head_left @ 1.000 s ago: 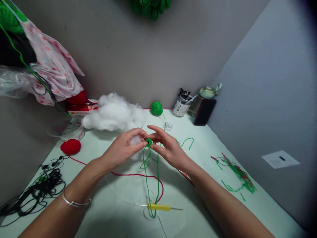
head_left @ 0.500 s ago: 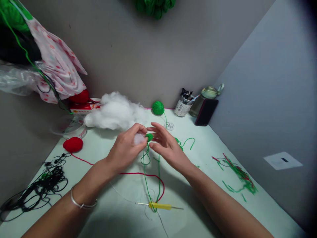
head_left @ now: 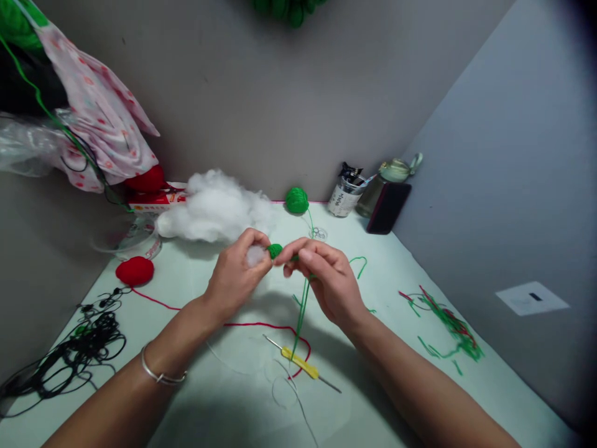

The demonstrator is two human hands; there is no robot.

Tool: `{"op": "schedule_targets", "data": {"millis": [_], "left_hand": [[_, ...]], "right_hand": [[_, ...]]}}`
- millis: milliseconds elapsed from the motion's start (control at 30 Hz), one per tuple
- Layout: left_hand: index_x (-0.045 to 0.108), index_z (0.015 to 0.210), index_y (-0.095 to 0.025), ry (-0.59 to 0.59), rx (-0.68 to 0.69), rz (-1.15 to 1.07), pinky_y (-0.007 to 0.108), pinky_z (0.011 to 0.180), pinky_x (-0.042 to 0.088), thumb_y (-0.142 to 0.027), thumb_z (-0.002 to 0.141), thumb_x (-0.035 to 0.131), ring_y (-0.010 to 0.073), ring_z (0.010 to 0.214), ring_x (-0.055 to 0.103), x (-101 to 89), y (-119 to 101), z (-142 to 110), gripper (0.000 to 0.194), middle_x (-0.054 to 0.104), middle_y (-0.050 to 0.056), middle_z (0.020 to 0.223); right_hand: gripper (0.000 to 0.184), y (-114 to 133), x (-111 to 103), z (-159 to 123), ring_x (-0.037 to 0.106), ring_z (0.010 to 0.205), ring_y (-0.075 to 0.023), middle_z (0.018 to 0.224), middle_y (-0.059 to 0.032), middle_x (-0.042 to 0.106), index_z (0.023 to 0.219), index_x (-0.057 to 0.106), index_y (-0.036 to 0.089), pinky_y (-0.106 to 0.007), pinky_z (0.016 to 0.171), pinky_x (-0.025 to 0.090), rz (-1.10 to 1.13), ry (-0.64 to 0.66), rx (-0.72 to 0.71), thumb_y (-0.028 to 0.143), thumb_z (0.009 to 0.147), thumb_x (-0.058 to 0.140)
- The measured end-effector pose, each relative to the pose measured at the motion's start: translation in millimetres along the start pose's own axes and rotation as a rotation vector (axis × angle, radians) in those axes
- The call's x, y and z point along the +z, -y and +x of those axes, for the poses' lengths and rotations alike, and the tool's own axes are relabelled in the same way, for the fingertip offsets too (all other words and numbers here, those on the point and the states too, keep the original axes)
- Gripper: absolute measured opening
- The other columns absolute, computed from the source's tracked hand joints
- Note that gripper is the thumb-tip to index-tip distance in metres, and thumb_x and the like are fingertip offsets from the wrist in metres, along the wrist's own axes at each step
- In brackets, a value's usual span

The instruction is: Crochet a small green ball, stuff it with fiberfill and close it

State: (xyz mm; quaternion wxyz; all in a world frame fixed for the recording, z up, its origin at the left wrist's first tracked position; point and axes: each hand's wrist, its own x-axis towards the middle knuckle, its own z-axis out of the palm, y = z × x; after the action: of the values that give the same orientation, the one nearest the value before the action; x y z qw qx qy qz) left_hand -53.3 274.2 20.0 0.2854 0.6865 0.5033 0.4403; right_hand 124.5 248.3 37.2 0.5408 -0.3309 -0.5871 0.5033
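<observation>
In the head view my left hand [head_left: 239, 264] is closed around a small green crocheted piece [head_left: 275, 251], which pokes out at its fingertips. A tuft of white stuffing [head_left: 255, 256] sits in the same grip. Just to the right, my right hand [head_left: 329, 274] has thumb and fingers pinched on green yarn [head_left: 303, 305]. From there strands hang down to a yellow-handled crochet hook [head_left: 301, 363] on the table. Red yarn [head_left: 261, 324] curves across the table behind the hook's handle.
Behind the hands lies a pile of white stuffing [head_left: 217, 208]; a green yarn ball [head_left: 296, 200] is by the wall. A pen cup [head_left: 343, 200], bottle and phone [head_left: 388, 208] stand back right. Red yarn ball [head_left: 135, 270] and tangled black cord [head_left: 88, 348] lie left, yarn scraps [head_left: 454, 326] right.
My right hand has gone from spread fingers to a pinch on the green yarn. The strands are drawn straighter, and the crochet hook has swung to a slant, shifting slightly away from me.
</observation>
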Motion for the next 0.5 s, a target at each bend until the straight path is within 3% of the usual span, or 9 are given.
{"op": "schedule_targets", "data": {"millis": [67, 133, 200, 300, 367, 500], "left_hand": [[0.060, 0.091, -0.024, 0.001, -0.028, -0.036, 0.027, 0.066, 0.044, -0.025, 0.083, 0.061, 0.0145, 0.069, 0.057, 1.7, -3, -1, 0.009, 0.066, -0.003, 0.084], [0.060, 0.089, -0.023, -0.014, -0.040, -0.048, 0.026, 0.065, 0.044, -0.028, 0.083, 0.062, 0.0141, 0.067, 0.056, 2.5, -5, -3, 0.008, 0.064, -0.003, 0.082], [0.060, 0.087, -0.023, -0.016, -0.048, -0.049, 0.026, 0.062, 0.042, -0.031, 0.084, 0.063, 0.0135, 0.064, 0.053, 3.0, -5, -3, 0.009, 0.062, -0.003, 0.078], [0.058, 0.083, -0.023, 0.000, -0.035, -0.040, 0.026, 0.061, 0.041, -0.030, 0.083, 0.064, 0.0133, 0.063, 0.052, 5.0, -3, -4, 0.009, 0.060, -0.004, 0.075], [0.057, 0.083, -0.023, 0.015, -0.019, -0.038, 0.026, 0.063, 0.042, -0.028, 0.082, 0.063, 0.0136, 0.065, 0.053, 7.0, -2, -4, 0.008, 0.060, -0.004, 0.075], [0.055, 0.082, -0.023, 0.048, -0.022, -0.049, 0.027, 0.065, 0.043, -0.028, 0.082, 0.061, 0.0147, 0.067, 0.054, 10.3, -1, -4, 0.007, 0.059, -0.004, 0.075]], "right_hand": [[0.032, 0, 1, 2, 0.051, 0.052, -0.0101, 0.072, 0.0033, 0.060, 0.071, 0.051, 0.024, -0.027, 0.050, 0.039, 0.147, -0.017, 0.113, 0.042, 0.094, 0.064], [0.026, -2, 0, 3, 0.042, 0.044, -0.0065, 0.073, 0.0070, 0.058, 0.080, 0.052, 0.024, -0.025, 0.045, 0.031, 0.067, -0.099, 0.161, 0.040, 0.089, 0.071], [0.024, -4, -2, 5, 0.045, 0.051, -0.0066, 0.080, 0.0066, 0.059, 0.088, 0.055, 0.024, -0.025, 0.050, 0.034, -0.165, -0.119, 0.154, 0.035, 0.083, 0.076], [0.012, -8, -5, 5, 0.048, 0.064, -0.0099, 0.076, 0.0053, 0.057, 0.082, 0.058, 0.022, -0.027, 0.061, 0.038, -0.494, -0.005, 0.135, 0.026, 0.085, 0.068], [0.011, -11, -7, 6, 0.046, 0.065, -0.0109, 0.069, 0.0060, 0.053, 0.077, 0.056, 0.022, -0.028, 0.063, 0.036, -0.581, 0.029, 0.130, 0.022, 0.087, 0.061], [0.008, -17, -11, 8, 0.048, 0.066, -0.0118, 0.074, 0.0059, 0.056, 0.088, 0.057, 0.022, -0.028, 0.064, 0.036, -0.578, 0.013, 0.151, 0.029, 0.090, 0.062]]}}
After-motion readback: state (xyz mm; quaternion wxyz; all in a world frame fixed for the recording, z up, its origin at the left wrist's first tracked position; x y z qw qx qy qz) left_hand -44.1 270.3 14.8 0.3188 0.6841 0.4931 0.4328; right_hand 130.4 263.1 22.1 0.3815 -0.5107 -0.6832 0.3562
